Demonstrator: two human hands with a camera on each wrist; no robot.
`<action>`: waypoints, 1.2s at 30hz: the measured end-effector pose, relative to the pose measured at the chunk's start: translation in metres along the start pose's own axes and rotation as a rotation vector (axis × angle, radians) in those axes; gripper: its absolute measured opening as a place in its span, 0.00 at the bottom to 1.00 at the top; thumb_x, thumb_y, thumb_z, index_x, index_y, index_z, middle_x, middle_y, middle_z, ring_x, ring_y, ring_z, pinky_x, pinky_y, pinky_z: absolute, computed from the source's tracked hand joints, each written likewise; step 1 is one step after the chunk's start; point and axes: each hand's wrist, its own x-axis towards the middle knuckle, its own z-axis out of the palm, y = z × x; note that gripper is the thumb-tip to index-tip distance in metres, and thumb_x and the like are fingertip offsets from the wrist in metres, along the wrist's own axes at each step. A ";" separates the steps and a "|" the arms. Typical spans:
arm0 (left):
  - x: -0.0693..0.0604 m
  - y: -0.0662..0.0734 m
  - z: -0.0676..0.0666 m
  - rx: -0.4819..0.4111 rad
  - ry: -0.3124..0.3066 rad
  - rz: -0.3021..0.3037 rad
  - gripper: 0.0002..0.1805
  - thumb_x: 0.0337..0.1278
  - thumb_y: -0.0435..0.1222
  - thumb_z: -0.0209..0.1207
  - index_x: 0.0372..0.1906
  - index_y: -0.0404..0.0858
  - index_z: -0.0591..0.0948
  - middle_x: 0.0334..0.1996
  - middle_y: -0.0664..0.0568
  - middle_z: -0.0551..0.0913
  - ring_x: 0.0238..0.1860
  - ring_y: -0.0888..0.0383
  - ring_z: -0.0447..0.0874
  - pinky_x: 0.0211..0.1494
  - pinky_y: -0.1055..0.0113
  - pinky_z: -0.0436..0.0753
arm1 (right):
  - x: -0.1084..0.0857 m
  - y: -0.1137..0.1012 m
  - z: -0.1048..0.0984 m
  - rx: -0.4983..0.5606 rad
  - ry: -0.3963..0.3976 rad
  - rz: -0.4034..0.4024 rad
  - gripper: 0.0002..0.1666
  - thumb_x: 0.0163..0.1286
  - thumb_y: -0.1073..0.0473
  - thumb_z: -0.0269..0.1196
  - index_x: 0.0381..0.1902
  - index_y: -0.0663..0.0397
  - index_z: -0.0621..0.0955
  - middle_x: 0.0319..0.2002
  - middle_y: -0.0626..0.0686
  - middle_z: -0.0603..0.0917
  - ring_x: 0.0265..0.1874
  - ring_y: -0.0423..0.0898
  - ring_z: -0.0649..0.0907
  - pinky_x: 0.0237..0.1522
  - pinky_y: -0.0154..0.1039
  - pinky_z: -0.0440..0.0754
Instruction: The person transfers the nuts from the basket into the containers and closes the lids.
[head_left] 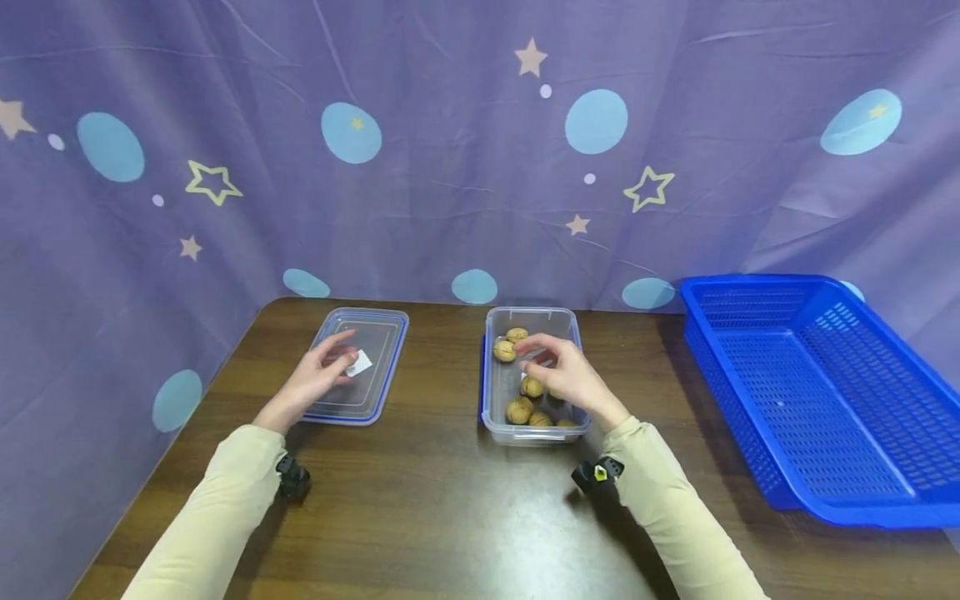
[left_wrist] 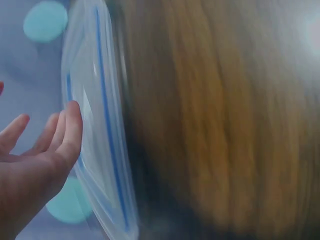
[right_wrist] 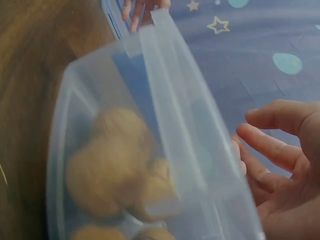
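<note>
My left hand (head_left: 311,379) hovers over a clear plastic lid (head_left: 378,329) with a blue seal, which lies flat on the table and bears a small white label (head_left: 360,363). Its fingers are relaxed and hold nothing. To the right stands an uncovered clear plastic food container (head_left: 534,316) with several walnuts (head_left: 504,351) inside. Above the container is my right hand (head_left: 567,371), thumb and fingers loosely bent. The right wrist view shows only air between the right hand's fingertips (right_wrist: 245,131), beside the container's wall. Some walnuts are partly hidden under this hand.
A large blue plastic basket (head_left: 765,450) stands at the right side of the brown wooden table (head_left: 420,500). Behind the table hangs a purple curtain (head_left: 420,217) with stars and dots. A blue strip (head_left: 482,379) shows along the container's left side.
</note>
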 end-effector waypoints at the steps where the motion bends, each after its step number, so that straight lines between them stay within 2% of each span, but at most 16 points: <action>1: -0.001 -0.002 -0.005 -0.016 0.009 0.005 0.29 0.71 0.30 0.47 0.71 0.25 0.55 0.58 0.22 0.66 0.53 0.46 0.75 0.51 0.53 0.83 | 0.002 0.001 0.004 -0.002 -0.005 -0.010 0.15 0.62 0.73 0.61 0.47 0.71 0.80 0.46 0.66 0.82 0.36 0.56 0.83 0.40 0.42 0.82; 3: -0.004 -0.005 -0.015 -0.059 0.020 0.009 0.29 0.72 0.30 0.47 0.71 0.24 0.54 0.56 0.25 0.69 0.50 0.55 0.78 0.51 0.56 0.83 | 0.004 0.002 0.011 0.005 -0.015 -0.015 0.15 0.61 0.73 0.61 0.47 0.71 0.80 0.45 0.65 0.82 0.37 0.56 0.82 0.41 0.44 0.82; 5: -0.006 -0.008 -0.024 -0.115 0.036 0.017 0.28 0.72 0.30 0.46 0.71 0.24 0.54 0.52 0.35 0.75 0.46 0.61 0.80 0.51 0.59 0.83 | 0.006 0.002 0.018 0.004 -0.023 -0.014 0.15 0.61 0.73 0.61 0.46 0.69 0.81 0.43 0.63 0.83 0.37 0.54 0.82 0.41 0.44 0.82; 9: -0.009 -0.013 -0.038 -0.255 0.103 0.031 0.21 0.70 0.29 0.49 0.65 0.32 0.66 0.42 0.56 0.80 0.42 0.64 0.81 0.48 0.65 0.83 | 0.008 0.001 0.028 0.008 -0.045 0.006 0.15 0.60 0.71 0.60 0.46 0.67 0.82 0.39 0.58 0.84 0.34 0.51 0.82 0.40 0.43 0.82; 12: -0.008 -0.018 -0.044 -0.355 0.186 0.038 0.14 0.68 0.30 0.51 0.55 0.44 0.73 0.37 0.60 0.83 0.40 0.64 0.82 0.46 0.69 0.83 | 0.008 0.001 0.035 -0.007 -0.049 0.014 0.15 0.60 0.70 0.60 0.46 0.66 0.82 0.39 0.56 0.84 0.34 0.50 0.82 0.39 0.41 0.82; 15: -0.006 -0.025 -0.050 -0.408 0.258 0.031 0.14 0.66 0.27 0.51 0.51 0.45 0.76 0.35 0.60 0.84 0.39 0.65 0.82 0.45 0.72 0.83 | 0.008 -0.001 0.039 -0.028 -0.029 0.018 0.15 0.59 0.70 0.62 0.45 0.64 0.83 0.42 0.56 0.84 0.34 0.50 0.82 0.38 0.38 0.82; 18: -0.007 -0.031 -0.054 -0.297 0.243 0.005 0.17 0.66 0.26 0.50 0.58 0.34 0.72 0.36 0.65 0.83 0.40 0.69 0.80 0.46 0.77 0.79 | 0.008 -0.004 0.042 -0.031 0.005 0.023 0.15 0.58 0.70 0.63 0.45 0.62 0.83 0.45 0.57 0.83 0.36 0.50 0.82 0.41 0.39 0.81; 21: -0.007 -0.036 -0.056 -0.150 0.200 -0.023 0.25 0.65 0.27 0.51 0.64 0.22 0.63 0.39 0.66 0.79 0.42 0.73 0.76 0.46 0.81 0.74 | 0.011 -0.005 0.045 -0.030 0.029 0.029 0.15 0.57 0.70 0.63 0.44 0.61 0.84 0.47 0.58 0.83 0.37 0.51 0.82 0.44 0.44 0.82; 22: -0.006 -0.037 -0.056 -0.090 0.185 -0.028 0.27 0.66 0.28 0.51 0.66 0.20 0.60 0.41 0.65 0.78 0.42 0.75 0.74 0.46 0.82 0.72 | 0.012 -0.004 0.046 -0.032 0.034 0.027 0.15 0.57 0.70 0.63 0.44 0.61 0.84 0.47 0.58 0.82 0.37 0.51 0.82 0.44 0.46 0.82; 25: -0.003 -0.039 -0.054 0.000 0.184 -0.047 0.29 0.65 0.27 0.52 0.67 0.20 0.59 0.49 0.48 0.75 0.42 0.76 0.70 0.46 0.83 0.71 | 0.013 -0.005 0.048 -0.045 0.039 0.033 0.14 0.57 0.70 0.63 0.43 0.60 0.83 0.46 0.57 0.83 0.37 0.50 0.82 0.43 0.46 0.82; 29: -0.001 -0.040 -0.051 0.068 0.152 -0.063 0.29 0.62 0.25 0.53 0.66 0.20 0.60 0.55 0.30 0.68 0.41 0.72 0.68 0.43 0.83 0.72 | 0.016 -0.011 0.053 -0.061 0.038 0.042 0.14 0.57 0.69 0.63 0.43 0.59 0.83 0.44 0.56 0.83 0.36 0.48 0.82 0.39 0.38 0.80; 31: -0.002 -0.040 -0.050 0.079 0.112 -0.067 0.30 0.60 0.23 0.54 0.66 0.20 0.60 0.54 0.28 0.67 0.39 0.70 0.70 0.41 0.81 0.73 | 0.018 -0.016 0.057 -0.066 0.028 0.036 0.14 0.57 0.69 0.63 0.43 0.59 0.83 0.43 0.58 0.82 0.36 0.47 0.81 0.40 0.38 0.80; 36: -0.002 -0.043 -0.050 0.064 0.032 -0.070 0.31 0.58 0.20 0.55 0.66 0.19 0.59 0.54 0.28 0.65 0.37 0.64 0.76 0.39 0.79 0.76 | 0.027 -0.025 0.069 -0.082 -0.016 0.004 0.15 0.58 0.68 0.63 0.45 0.61 0.82 0.43 0.59 0.81 0.36 0.47 0.80 0.43 0.46 0.80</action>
